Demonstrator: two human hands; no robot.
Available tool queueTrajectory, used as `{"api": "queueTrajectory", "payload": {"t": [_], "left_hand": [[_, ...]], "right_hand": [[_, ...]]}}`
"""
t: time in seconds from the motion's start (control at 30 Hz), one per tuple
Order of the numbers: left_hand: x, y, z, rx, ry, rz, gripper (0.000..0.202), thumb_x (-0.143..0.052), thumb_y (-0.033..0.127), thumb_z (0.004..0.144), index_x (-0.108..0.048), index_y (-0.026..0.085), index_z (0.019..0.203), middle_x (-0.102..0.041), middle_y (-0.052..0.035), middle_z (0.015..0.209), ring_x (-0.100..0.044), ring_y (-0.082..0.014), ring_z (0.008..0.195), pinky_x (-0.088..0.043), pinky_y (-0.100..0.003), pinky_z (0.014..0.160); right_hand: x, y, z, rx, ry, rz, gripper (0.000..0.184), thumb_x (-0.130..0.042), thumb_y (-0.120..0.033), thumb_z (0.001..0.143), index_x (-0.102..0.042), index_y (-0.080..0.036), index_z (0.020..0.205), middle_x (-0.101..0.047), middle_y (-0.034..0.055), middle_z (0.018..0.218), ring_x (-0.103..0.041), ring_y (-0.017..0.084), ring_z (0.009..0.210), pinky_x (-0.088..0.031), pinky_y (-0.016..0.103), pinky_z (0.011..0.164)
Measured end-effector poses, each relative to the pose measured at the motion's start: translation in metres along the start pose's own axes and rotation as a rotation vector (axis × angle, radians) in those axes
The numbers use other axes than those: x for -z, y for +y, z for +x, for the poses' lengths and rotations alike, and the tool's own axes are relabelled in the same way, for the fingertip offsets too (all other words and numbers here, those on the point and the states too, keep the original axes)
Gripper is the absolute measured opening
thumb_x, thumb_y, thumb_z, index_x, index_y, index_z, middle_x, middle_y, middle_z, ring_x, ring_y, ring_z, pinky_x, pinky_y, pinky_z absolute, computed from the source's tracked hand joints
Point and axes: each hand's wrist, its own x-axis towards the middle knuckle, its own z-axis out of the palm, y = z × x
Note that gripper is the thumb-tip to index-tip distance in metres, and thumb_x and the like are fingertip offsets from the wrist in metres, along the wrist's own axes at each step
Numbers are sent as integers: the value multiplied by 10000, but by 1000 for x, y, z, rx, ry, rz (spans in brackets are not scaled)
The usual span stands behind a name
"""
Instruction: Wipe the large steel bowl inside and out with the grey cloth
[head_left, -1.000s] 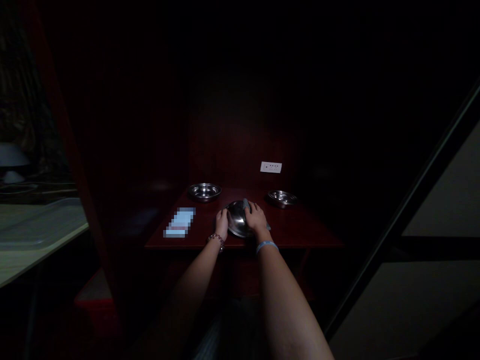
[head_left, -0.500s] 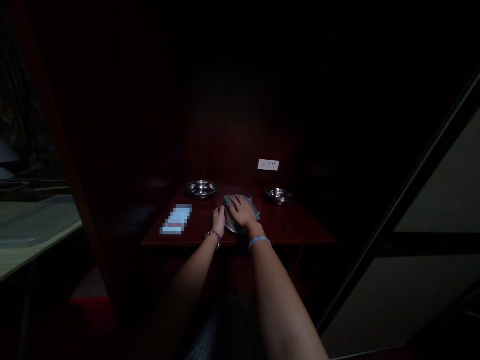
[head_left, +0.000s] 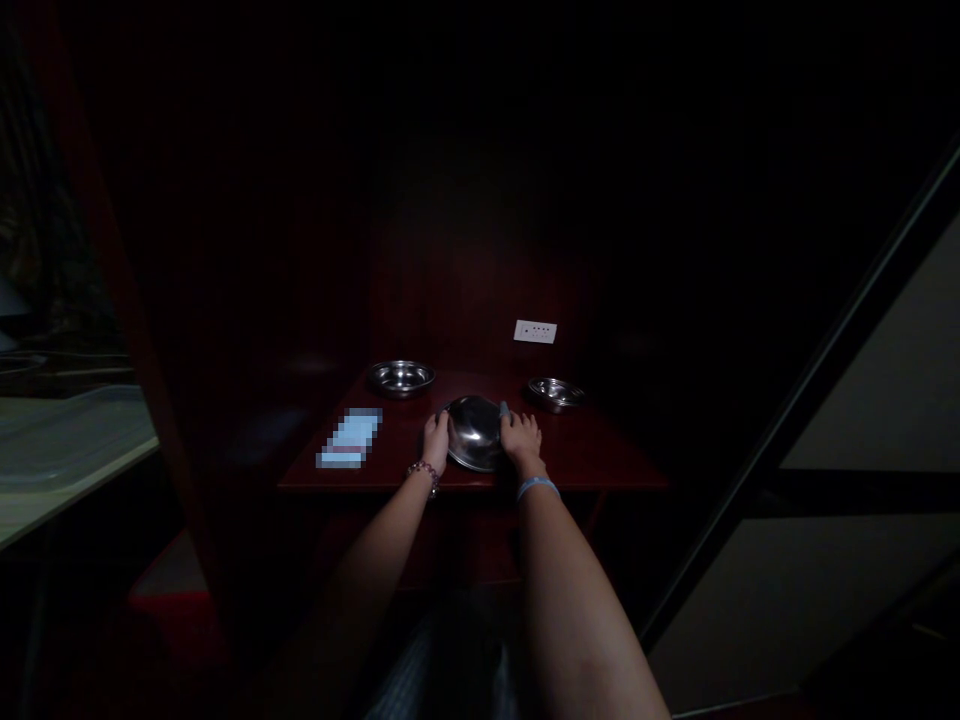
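A shiny metal bowl (head_left: 475,430) is between my hands near the front of the dark red shelf, its rounded underside facing up. My left hand (head_left: 436,442) grips the bowl's left rim, thumb on the metal. At the right side, my right hand (head_left: 523,438) holds a grey-blue cloth (head_left: 505,410) against the rim; only a small bit of the cloth shows by the fingers. A bracelet of beads is on my left wrist and a light blue band on my right.
Behind on the shelf (head_left: 592,450) stand a wide metal bowl (head_left: 402,380) at left and more metal bowl ware (head_left: 556,393) at right. A pixelated bright rectangle (head_left: 350,438) lies left of my hand. A white socket panel (head_left: 535,331) is on the back wall. Dark walls flank the shelf.
My right hand has moved from over the cloth-covered bowl to its right rim, taking the cloth along. The bowl's domed metal surface now shows. My left hand stays at the left rim.
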Motion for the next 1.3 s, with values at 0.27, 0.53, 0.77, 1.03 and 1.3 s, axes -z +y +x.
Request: {"api": "queueTrajectory", "payload": {"t": [0.27,0.53,0.77,1.03,1.3], "left_hand": [[-3,8,-7,19,0,-18,237,-776,393,925,-699,203,806,-751,-42,814,-728,-223,860,-577,-369,936],[-4,8,-7,10,-33,-53,305,-816,465,881,-692,196,813,-765,-55,826,-759,-238,912,-588,-376,944],[-2,3,-4,-6,-19,-24,297,-816,465,890,-708,196,825,-763,-56,835,-728,-225,848,-584,-385,932],[-1,4,-4,-24,-12,-17,338,-852,507,853,-697,211,805,-736,-46,797,-721,-245,891,-572,-388,940],[-2,6,-5,-4,-4,-24,310,-829,472,880,-689,206,803,-752,-53,820,-732,-237,861,-588,-398,937]], "right_hand": [[-8,-38,-10,310,4,-107,669,-309,-353,1173,-380,-165,1811,-314,151,1889,-295,280,1763,-245,506,1425],[-15,-53,-18,610,40,-126,599,-425,-341,1166,-501,-261,1755,-417,81,1854,-392,240,1719,-298,461,1414],[-8,-26,-4,442,25,-53,603,-369,-345,1182,-491,-249,1764,-441,76,1846,-397,222,1713,-284,422,1415],[-2,-11,-4,147,30,-5,636,-300,-370,1195,-436,-184,1787,-475,143,1818,-444,281,1693,-334,489,1391],[-9,-42,-11,285,49,-84,629,-330,-335,1179,-471,-158,1766,-403,174,1849,-374,286,1731,-288,482,1410]]}}
